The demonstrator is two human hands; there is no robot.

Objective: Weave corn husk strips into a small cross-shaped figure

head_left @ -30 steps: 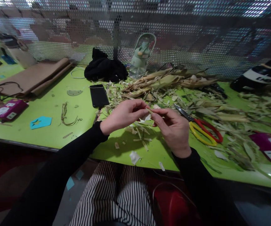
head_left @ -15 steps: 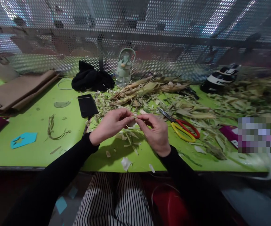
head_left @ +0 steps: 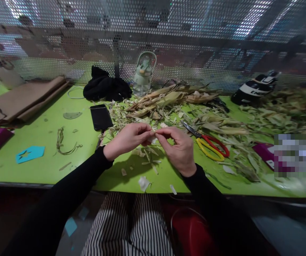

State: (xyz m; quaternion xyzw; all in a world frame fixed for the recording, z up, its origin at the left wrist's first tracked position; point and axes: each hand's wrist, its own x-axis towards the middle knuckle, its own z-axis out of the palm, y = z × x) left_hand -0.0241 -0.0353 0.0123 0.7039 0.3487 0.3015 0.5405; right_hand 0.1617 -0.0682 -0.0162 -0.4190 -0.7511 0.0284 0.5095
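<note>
My left hand (head_left: pixel 127 139) and my right hand (head_left: pixel 179 150) meet over the middle of the table, thumbs and forefingers pinched tip to tip. Between them is a tiny pale strip of corn husk (head_left: pixel 155 133), mostly covered by the fingers. Cut husk scraps (head_left: pixel 147 153) lie on the table below my hands. To the right of my right hand rest scissors (head_left: pixel 194 132) with one red and one yellow handle, blades pointing away to the left. Behind both hands is a heap of dried corn husks (head_left: pixel 169 97).
A black phone (head_left: pixel 101 117) lies left of the scraps. Behind it are a black cloth bundle (head_left: pixel 106 87) and a green bottle (head_left: pixel 143 76). A dark bottle (head_left: pixel 256 88) leans at the right. Brown paper (head_left: pixel 27 97) and a blue card (head_left: pixel 34 154) are at left. A perforated screen (head_left: pixel 185 46) stands behind.
The whole view has shifted slightly, with things appearing a little further right. Both hands keep their pinch, fingertips closer together, and less of the strip shows between them.
</note>
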